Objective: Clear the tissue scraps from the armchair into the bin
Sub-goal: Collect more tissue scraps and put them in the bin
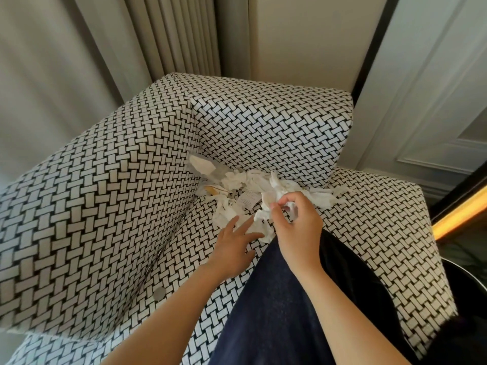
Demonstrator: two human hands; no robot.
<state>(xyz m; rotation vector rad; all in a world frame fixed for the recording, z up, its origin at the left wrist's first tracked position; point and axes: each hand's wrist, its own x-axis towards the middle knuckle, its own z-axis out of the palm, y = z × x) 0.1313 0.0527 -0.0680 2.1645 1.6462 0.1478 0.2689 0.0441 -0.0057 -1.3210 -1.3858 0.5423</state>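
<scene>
At the back of the armchair [105, 206] seat, twd the left corner, tissue scraps [245, 185] are heaped. Some are pinched in the right grip [297, 225], fingers curled on them. The left grip [232, 246] is held flat, fingers straight, at the pile's near edge. Scraps are judged v. light, soft & easily torn or dropped, so best bunched from underneath and squeezed into one ball.

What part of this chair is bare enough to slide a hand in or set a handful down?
Bare: the seat strip between the armrest wall and the left hand, and the top of the armrest beyond the right hand. Crowded: the seat's back, where tissue scraps heap against the backrest; dark cloth covers the front.
</scene>
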